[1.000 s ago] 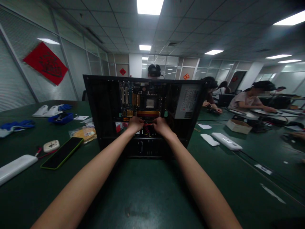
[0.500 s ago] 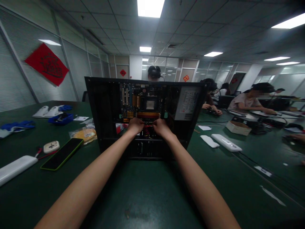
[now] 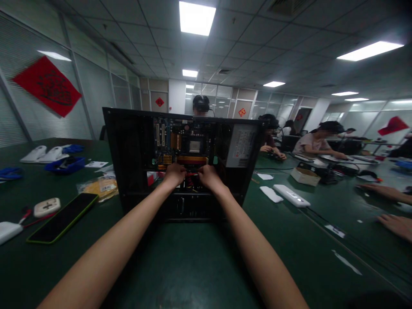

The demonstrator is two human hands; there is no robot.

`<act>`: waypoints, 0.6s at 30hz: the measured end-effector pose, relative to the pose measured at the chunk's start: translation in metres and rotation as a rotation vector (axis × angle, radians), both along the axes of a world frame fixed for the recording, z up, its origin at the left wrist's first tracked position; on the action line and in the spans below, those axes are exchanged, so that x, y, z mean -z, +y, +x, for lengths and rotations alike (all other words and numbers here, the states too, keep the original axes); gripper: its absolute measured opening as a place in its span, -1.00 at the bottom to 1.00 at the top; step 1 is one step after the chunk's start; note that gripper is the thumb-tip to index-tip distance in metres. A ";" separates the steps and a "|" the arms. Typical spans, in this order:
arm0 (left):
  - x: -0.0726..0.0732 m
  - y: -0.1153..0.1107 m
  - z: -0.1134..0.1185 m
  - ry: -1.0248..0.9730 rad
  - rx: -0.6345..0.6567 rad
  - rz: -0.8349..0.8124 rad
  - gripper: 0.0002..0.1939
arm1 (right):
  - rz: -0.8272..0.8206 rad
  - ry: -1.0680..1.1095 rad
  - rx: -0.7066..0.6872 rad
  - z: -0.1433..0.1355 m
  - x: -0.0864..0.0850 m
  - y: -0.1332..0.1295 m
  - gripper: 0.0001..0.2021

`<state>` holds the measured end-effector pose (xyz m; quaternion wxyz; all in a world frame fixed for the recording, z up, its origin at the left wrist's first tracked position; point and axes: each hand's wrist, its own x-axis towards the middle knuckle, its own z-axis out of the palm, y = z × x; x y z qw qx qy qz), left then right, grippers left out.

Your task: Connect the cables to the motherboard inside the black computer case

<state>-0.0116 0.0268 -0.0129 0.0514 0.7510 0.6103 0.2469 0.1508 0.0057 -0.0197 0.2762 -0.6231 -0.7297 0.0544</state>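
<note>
An open black computer case [image 3: 112,171] stands on the table in front of me, its inside facing me. Within it are a motherboard [image 3: 180,143] with a square silver processor area and a power supply [image 3: 239,146] at the right. Both my hands reach into the lower middle of the case, just below the memory slots [image 3: 192,160]. My left hand [image 3: 174,175] is closed, fingertips pinched at a thin red cable [image 3: 192,174]. From the other side my right hand [image 3: 209,177] pinches at the same cable. The fingertips are partly hidden. More cables [image 3: 189,183] hang below.
Left on the green table [image 3: 193,266] lie a phone [image 3: 62,218], a beige plus-marked device [image 3: 47,207], a yellow packet [image 3: 101,187] and a blue tray [image 3: 65,165]. Right are a white power bank [image 3: 291,195], an open box [image 3: 305,176] and another person's hands [image 3: 397,225]. Other people sit beyond.
The view has turned slightly right and up, so the case and table items appear shifted left. My hands stay at the same spot in the case; the red cable between them shows more clearly.
</note>
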 end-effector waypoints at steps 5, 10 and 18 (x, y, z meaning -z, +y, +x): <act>0.000 0.002 0.000 -0.014 0.003 0.014 -0.72 | -0.002 -0.001 -0.004 0.000 0.000 0.001 -0.78; -0.002 -0.001 0.001 0.047 0.016 -0.006 -0.73 | -0.018 -0.025 0.000 -0.001 -0.004 -0.007 -0.80; -0.004 -0.004 0.001 0.083 0.013 0.005 -0.73 | -0.023 -0.056 0.002 0.000 -0.002 -0.001 -0.78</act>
